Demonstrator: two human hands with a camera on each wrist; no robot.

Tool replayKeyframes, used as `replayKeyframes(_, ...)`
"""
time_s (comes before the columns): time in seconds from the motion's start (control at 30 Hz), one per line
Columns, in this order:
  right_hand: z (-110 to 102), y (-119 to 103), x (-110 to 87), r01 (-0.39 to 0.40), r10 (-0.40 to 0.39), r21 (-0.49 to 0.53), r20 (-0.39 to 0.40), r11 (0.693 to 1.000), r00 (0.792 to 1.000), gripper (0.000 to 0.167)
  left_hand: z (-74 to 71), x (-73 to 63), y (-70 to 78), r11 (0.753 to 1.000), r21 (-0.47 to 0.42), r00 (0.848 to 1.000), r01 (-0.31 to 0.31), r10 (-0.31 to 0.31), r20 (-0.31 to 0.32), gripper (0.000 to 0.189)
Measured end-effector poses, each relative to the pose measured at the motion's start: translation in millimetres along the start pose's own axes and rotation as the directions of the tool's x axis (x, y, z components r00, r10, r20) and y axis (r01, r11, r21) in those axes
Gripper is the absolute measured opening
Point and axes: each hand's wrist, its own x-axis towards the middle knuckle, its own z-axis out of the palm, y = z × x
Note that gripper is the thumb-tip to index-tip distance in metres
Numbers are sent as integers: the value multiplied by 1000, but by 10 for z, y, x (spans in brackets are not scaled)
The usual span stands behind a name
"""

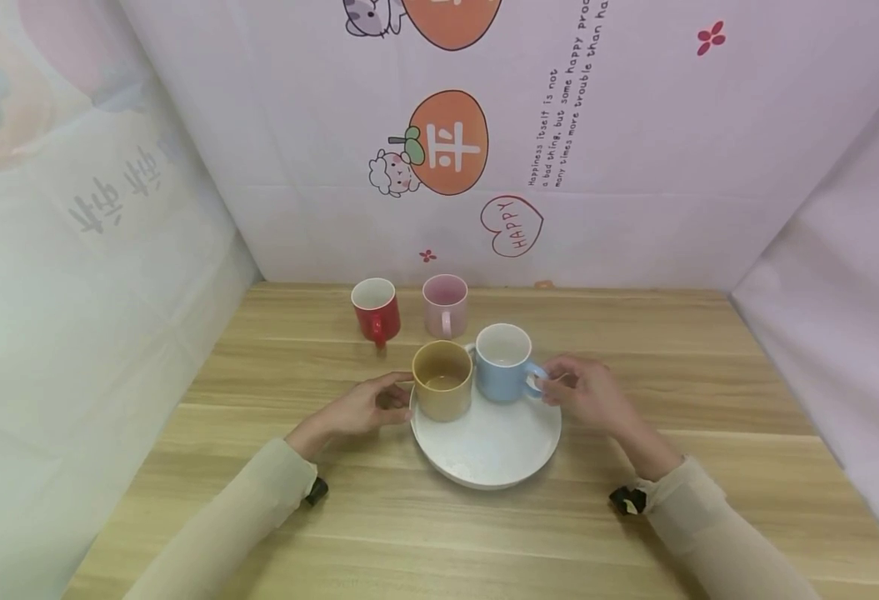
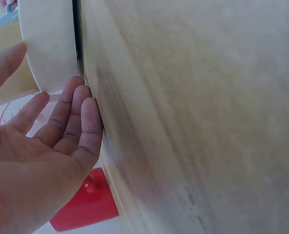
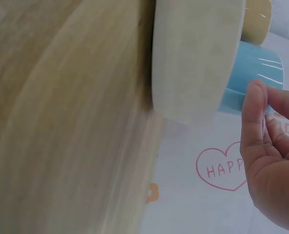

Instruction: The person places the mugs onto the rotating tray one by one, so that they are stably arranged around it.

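A light blue mug (image 1: 502, 377) with a white inside stands on the round white plate (image 1: 495, 454), towards its back. Thumb and fingers of my right hand (image 1: 587, 392) pinch its handle, seen also in the right wrist view, where the hand (image 3: 276, 151) hides part of the handle. To its left on the same plate is a tan mug (image 1: 442, 398). My left hand (image 1: 364, 406) is beside that mug at the plate's left rim, fingers loosely spread. In the left wrist view the palm of the left hand (image 2: 42, 146) shows nothing gripped.
Behind the plate, on the wooden table (image 1: 319, 517), stand a red mug (image 1: 376, 321) and a pink mug (image 1: 445, 317), handles facing me. A printed cloth (image 1: 619, 167) hangs along the table's back edge, with white cloth at both sides.
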Motion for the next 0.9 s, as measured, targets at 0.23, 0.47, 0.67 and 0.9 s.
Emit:
replayKeyframes(0.23,54,18,74,-36,36,-17,4,999,999,18,-6,10,-7,1000,14,1000,4,-4,2,66)
replayKeyframes(0.47,114,9,128,-24,24,13,19,1000,1000,17,-15,17,-8,999,33,1000,-1,2,-2,67)
replayKeyframes(0.67,120,21,164,-27,24,59,48,998,999,18,-17,20,-13,999,36,1000,-11,11,3,66)
replayKeyframes(0.9,94,59,189,10,-18,108,73,994,997,30,-10,14,-19,999,26,1000,-19,19,8,67)
